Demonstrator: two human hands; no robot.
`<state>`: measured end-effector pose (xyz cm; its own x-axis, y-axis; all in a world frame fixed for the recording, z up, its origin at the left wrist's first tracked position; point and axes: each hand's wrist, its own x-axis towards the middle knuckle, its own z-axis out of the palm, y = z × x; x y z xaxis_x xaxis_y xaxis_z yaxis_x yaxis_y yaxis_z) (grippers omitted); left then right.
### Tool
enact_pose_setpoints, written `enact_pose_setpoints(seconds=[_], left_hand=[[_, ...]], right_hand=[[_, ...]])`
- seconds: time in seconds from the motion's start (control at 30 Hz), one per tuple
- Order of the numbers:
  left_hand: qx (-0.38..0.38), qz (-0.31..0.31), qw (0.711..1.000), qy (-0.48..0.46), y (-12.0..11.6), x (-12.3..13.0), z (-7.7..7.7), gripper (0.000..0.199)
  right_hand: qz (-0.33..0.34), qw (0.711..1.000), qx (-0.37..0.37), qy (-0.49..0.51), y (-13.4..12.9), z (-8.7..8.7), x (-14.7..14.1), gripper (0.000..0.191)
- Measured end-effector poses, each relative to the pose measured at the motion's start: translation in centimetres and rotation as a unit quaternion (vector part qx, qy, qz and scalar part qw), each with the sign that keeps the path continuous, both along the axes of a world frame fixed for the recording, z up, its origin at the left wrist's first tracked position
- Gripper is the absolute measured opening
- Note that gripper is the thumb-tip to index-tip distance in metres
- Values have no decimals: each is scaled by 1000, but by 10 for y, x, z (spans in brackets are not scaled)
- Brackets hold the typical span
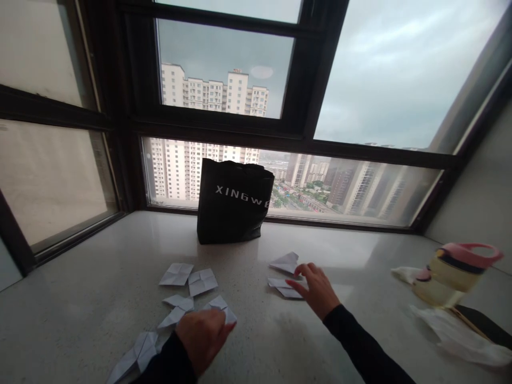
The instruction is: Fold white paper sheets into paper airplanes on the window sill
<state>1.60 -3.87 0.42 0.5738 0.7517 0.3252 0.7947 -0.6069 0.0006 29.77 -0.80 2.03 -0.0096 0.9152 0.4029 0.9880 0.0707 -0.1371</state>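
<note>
My left hand [206,337] is closed, knuckles up, at the near edge of a folded paper square [221,305]. Its fingertips are hidden, so what they hold, if anything, cannot be made out. Beside it on the left lie several more folded white papers, among them a square [176,274], a second square [202,281] and a pointed piece [177,308]. My right hand [318,290] reaches over a flat folded paper [283,288], thumb and forefinger apart, thumb at the paper. Just beyond the forefinger rests a triangular folded paper [286,262].
A black bag [236,208] with white lettering stands by the window at the back. To the right are a yellowish bottle [450,277] with a pink lid, a crumpled white plastic bag [460,338] and a dark flat object [486,325]. Everything rests on a pale, glossy sill [320,341].
</note>
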Motion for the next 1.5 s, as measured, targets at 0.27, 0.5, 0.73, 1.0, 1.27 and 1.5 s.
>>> enact_pose_setpoints(seconds=[0.27,0.5,0.73,1.0,1.27,1.5], left_hand=[[-89,218,972,-29,44,-57,18,19],[-106,211,971,-19,60,-49,0,33],[-97,184,978,-10,69,-36,-11,34],[-39,157,987,-20,64,-38,4,34],[207,-112,968,-84,16,4,-27,35],[-59,-46,941,-329,1,9,-24,42]], right_hand=[[334,930,-116,100,-33,-49,-99,62],[403,903,-123,82,-20,-73,-116,63],[376,917,-94,95,-27,-63,-117,36],[365,902,-59,222,-33,-49,-116,23],[268,777,-95,562,-27,-43,-113,40],[269,704,-139,642,-22,-40,-109,36]])
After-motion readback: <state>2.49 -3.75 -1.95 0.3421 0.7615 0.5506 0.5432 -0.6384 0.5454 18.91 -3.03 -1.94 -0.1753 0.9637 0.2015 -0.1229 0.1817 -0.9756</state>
